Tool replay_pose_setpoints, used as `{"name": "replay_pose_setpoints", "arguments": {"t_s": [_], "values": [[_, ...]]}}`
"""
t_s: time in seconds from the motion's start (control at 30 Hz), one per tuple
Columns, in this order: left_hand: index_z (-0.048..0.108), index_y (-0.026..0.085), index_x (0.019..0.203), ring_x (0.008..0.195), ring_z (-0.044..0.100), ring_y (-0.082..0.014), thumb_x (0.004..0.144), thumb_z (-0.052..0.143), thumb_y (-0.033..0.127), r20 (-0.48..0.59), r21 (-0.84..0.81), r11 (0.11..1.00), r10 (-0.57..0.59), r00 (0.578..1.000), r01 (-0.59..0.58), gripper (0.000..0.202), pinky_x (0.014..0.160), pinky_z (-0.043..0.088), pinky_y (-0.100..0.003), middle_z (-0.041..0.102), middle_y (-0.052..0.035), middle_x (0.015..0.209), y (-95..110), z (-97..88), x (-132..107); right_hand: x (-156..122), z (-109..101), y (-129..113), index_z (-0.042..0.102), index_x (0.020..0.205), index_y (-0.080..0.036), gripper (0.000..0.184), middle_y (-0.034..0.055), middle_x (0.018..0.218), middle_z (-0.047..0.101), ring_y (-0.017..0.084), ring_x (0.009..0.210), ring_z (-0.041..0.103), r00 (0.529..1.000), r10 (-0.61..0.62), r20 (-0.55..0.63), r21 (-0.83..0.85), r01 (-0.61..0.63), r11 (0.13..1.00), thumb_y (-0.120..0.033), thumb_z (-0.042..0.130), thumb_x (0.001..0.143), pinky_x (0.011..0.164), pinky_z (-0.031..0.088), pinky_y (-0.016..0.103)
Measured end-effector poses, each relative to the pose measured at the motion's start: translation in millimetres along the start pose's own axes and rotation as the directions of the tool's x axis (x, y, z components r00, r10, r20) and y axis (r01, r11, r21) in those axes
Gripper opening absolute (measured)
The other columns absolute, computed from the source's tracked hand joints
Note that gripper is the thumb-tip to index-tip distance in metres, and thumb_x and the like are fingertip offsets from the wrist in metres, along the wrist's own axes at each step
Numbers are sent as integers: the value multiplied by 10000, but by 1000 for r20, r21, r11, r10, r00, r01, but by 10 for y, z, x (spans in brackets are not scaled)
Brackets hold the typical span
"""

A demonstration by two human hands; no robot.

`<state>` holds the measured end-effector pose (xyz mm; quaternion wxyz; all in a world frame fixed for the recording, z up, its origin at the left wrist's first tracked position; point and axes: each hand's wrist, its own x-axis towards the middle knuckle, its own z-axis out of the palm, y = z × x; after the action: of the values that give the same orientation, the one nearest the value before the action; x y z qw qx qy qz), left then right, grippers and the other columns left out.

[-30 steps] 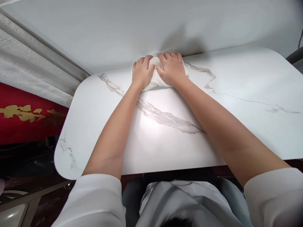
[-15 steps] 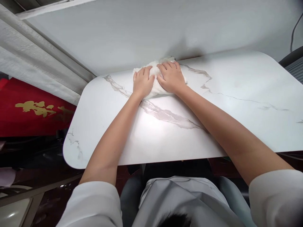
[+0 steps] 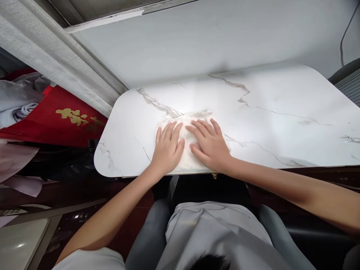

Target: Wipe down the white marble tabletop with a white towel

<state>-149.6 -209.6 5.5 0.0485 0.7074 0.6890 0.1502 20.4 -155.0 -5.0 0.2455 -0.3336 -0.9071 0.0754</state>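
A white cloth point(image 3: 187, 144) lies flat under both my palms, close to the near edge of the white marble-patterned table point(image 3: 267, 138). My left hand point(image 3: 168, 148) presses on its left part, palm down, with the fingers stretched forward and the thumb apart. On the right part rests my right hand point(image 3: 209, 144), also palm down with fingers spread. Both hands are open and flat on the cloth rather than wrapped round it. Some of the cloth is hidden beneath them.
A pale wall point(image 3: 197, 41) stands along the table's far side. To the left hang a grey-white curtain point(image 3: 62, 56) and a red bag with gold lettering point(image 3: 75, 120). A dark grey ribbed object point(image 3: 350, 82) is at the right, with a cable point(image 3: 342, 43) above it.
Both my hands have drawn the white cloth from the table's far edge toward me, to the near edge. The view has shifted slightly, with more of the left side showing.
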Motion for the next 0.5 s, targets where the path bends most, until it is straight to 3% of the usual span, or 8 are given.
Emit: {"name": "replay_pose_setpoints", "arguments": {"t_s": [0.1,0.23,0.5], "values": [[356,137,1501,1488,261,-260,1005,232,312,-7,9,1000,7,1000,-7,540,1242,132,-525,386,-149,1550,24,-14,-276,-173,-56,-180,524,1407,-151,512,126,1479,452,288,1399,365,999,-30,22,1,30,1000,-332,338,965,1210,212,565],[323,231,1514,1491,264,-241,1002,238,325,-26,18,1000,-14,1000,14,528,1246,139,-520,387,-122,1554,31,-12,-449,-257,-64,-300,527,1428,-174,532,134,1493,433,314,1408,357,996,-63,57,-56,66,996,-344,343,959,1203,204,588],[342,248,1490,1483,276,-251,984,263,327,17,-19,998,-56,998,56,518,1236,132,-541,391,-108,1551,-67,-59,-287,-45,30,-306,492,1461,-153,568,163,1479,437,380,1371,376,994,-63,89,-136,75,988,-339,379,936,1164,189,637]]}}
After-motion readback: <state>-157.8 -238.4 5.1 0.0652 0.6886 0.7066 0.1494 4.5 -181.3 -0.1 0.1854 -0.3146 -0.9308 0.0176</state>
